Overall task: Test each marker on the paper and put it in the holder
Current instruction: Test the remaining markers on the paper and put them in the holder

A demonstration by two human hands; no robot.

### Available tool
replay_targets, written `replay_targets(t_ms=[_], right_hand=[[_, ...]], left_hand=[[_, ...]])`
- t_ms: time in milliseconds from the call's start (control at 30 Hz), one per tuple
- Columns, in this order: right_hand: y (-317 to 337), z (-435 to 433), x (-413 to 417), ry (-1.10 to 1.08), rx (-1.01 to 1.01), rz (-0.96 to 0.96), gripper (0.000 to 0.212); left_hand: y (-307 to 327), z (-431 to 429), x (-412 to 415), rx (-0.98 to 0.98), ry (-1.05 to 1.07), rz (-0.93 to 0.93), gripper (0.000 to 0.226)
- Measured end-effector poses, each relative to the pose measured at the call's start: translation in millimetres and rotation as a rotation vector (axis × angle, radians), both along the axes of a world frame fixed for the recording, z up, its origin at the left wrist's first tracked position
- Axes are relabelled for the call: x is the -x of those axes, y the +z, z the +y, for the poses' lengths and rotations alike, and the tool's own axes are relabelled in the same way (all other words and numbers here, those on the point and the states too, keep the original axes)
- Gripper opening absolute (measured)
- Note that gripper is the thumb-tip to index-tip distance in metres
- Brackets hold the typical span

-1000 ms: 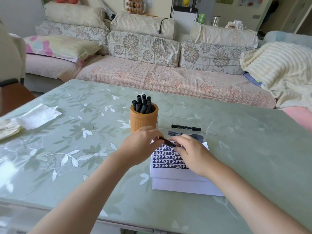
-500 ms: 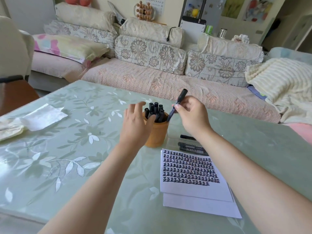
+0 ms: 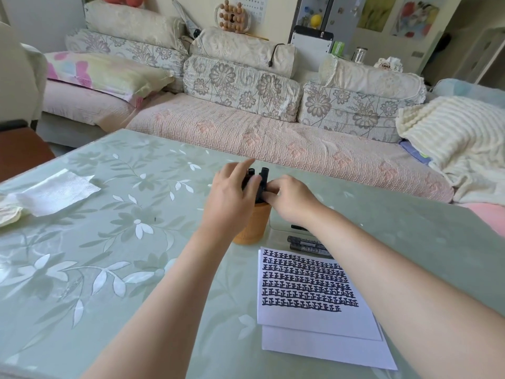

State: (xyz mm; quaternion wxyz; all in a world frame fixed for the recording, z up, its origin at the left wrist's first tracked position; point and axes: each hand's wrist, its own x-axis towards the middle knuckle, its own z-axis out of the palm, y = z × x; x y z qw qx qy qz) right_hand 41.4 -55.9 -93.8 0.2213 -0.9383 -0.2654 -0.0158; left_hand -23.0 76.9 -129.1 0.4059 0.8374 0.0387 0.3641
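Green floral glass desk [image 3: 109, 242] carries the orange woven cylindrical holder [image 3: 252, 228]. Your right hand [image 3: 292, 201] fingers [image 3: 270, 198] pinch a black marker [image 3: 264, 175] upright in it; left hand [image 3: 229, 198] fingers [image 3: 244, 165] lie straight against the marker bundle [image 3: 250, 172]. Loose markers [image 3: 306, 246] lie flat, axis left-right, just beside the holder, nearer your right hand.

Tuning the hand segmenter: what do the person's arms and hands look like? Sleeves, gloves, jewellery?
Left hand and right hand are bare, no gloves. Left forearm and right forearm are bare to the frame edge, no sleeve in view. No watch or band on either wrist; no ring on the fingers that show.
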Motion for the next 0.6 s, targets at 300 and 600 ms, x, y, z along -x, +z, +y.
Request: replay_targets(t_ms=[300, 600], right_hand=[[-13, -76, -21, -0.091, 0.192, 0.014, 0.025], [-45, -101, -38, -0.183, 0.408, 0.036, 0.037]], left_hand=[[1, -3, -8, -0.255, -0.008, 0.051, 0.033], [3, -2, -4, -0.255, 0.050, -0.003, 0.021]])
